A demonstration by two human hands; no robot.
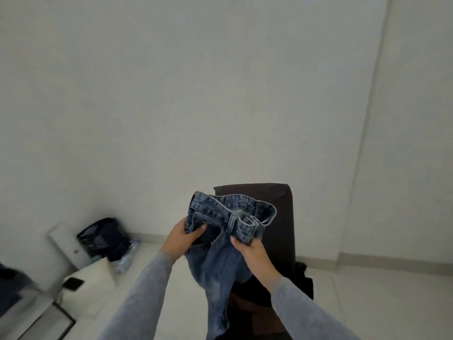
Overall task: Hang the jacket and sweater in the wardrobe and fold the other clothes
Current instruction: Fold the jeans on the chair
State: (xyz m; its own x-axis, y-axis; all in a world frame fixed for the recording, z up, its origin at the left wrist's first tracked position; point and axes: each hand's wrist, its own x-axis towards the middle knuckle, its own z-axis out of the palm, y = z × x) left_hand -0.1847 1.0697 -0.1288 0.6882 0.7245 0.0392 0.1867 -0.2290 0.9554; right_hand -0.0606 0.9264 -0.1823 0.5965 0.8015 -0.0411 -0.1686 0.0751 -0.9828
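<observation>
Jeans (220, 256) held up in both hands before a dark chair (279, 217).
The left hand (182, 238) and right hand (252, 251) each grip the waistband, fingers curled into the denim; the legs hang over black clothing (305, 283) on the seat. A black bag (103, 238) and a plastic bottle (127, 257) sit in the left corner, on a pale floor (367, 305) under white walls (220, 94).

Plain white walls (220, 94), corner at far right. Pale tile floor (367, 303) w/ skirting. Dark chair (282, 229) centre. Black bag (103, 238) + leaning white board (61, 239) far left.
</observation>
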